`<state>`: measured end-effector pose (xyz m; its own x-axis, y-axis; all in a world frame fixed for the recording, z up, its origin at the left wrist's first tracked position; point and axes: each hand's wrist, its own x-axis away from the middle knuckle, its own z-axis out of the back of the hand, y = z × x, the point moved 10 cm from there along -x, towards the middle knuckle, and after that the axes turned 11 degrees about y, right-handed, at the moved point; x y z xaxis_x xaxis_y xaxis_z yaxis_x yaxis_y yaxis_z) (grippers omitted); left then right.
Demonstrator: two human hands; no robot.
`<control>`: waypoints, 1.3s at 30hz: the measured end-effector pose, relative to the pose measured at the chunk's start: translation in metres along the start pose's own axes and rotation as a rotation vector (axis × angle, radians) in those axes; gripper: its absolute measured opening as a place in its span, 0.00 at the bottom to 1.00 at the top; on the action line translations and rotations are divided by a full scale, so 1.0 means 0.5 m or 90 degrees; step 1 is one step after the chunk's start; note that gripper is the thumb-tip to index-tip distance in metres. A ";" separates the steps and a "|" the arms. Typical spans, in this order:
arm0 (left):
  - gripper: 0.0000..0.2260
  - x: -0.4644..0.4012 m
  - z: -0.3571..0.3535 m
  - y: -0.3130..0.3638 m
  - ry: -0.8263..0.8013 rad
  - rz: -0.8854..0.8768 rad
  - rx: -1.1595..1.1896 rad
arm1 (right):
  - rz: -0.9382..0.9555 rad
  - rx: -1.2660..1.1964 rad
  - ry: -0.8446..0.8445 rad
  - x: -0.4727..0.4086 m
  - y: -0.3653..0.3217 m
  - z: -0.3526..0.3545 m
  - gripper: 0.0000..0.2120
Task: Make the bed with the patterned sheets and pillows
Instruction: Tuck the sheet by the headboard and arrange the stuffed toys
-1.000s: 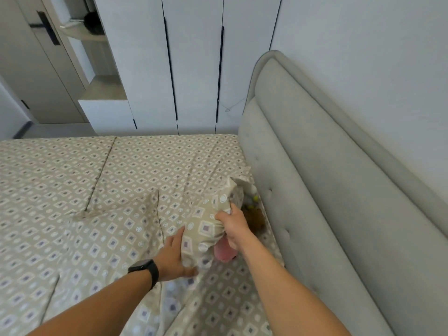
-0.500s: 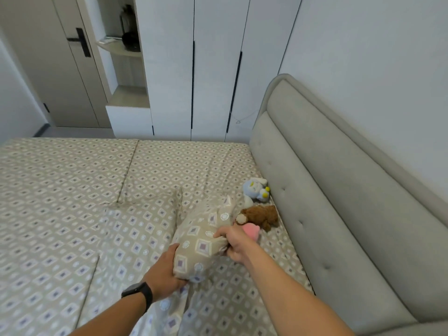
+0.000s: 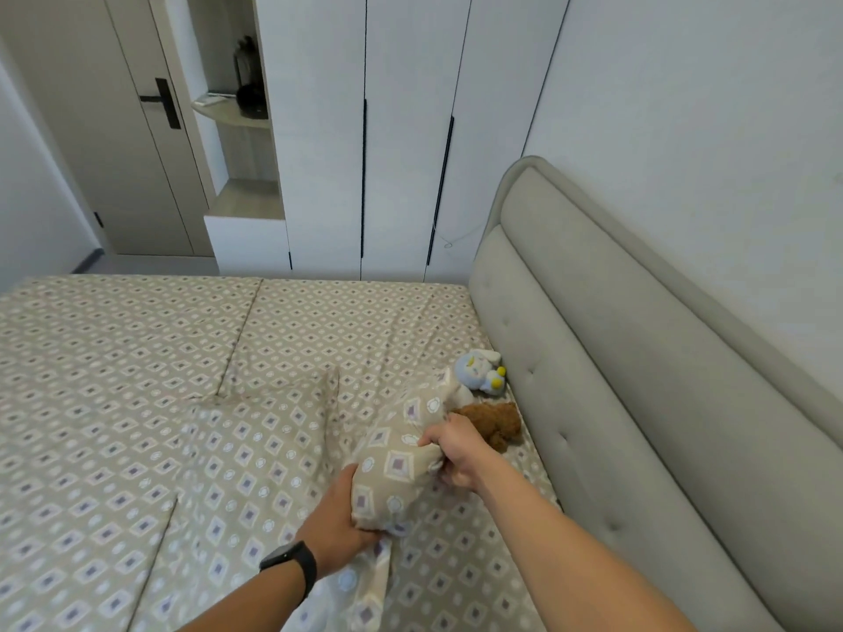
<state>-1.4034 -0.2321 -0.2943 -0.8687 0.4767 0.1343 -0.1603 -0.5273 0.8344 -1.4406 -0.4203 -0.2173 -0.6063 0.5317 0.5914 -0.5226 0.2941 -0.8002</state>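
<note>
A beige diamond-patterned pillow (image 3: 396, 458) lies bunched up on the matching patterned sheet (image 3: 114, 358) near the head of the bed. My left hand (image 3: 337, 517), with a black watch on the wrist, grips the pillow's near end from below. My right hand (image 3: 451, 453) pinches its cover on the right side. A flat patterned pillow (image 3: 255, 444) lies just left of it.
A grey padded headboard (image 3: 616, 380) runs along the right. A blue and white plush toy (image 3: 479, 371) and a brown plush toy (image 3: 495, 421) lie against it, right beside my right hand. White wardrobe doors (image 3: 401, 130) and an open shelf niche (image 3: 237, 111) stand beyond the bed.
Both hands have pulled the bunched pillow back toward me and away from the headboard, uncovering the blue and brown plush toys. My view has risen, and a pink toy seen earlier is hidden.
</note>
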 end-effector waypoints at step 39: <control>0.30 -0.346 -0.445 -0.179 -0.332 0.321 -0.338 | -0.257 0.437 -0.018 -0.632 0.307 0.389 0.04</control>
<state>-1.3431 -0.4239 -0.5111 -0.5923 0.2916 0.7511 -0.1260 -0.9543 0.2710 -1.4456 -0.6979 -0.5076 -0.3016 0.4660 0.8318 -0.9521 -0.1008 -0.2887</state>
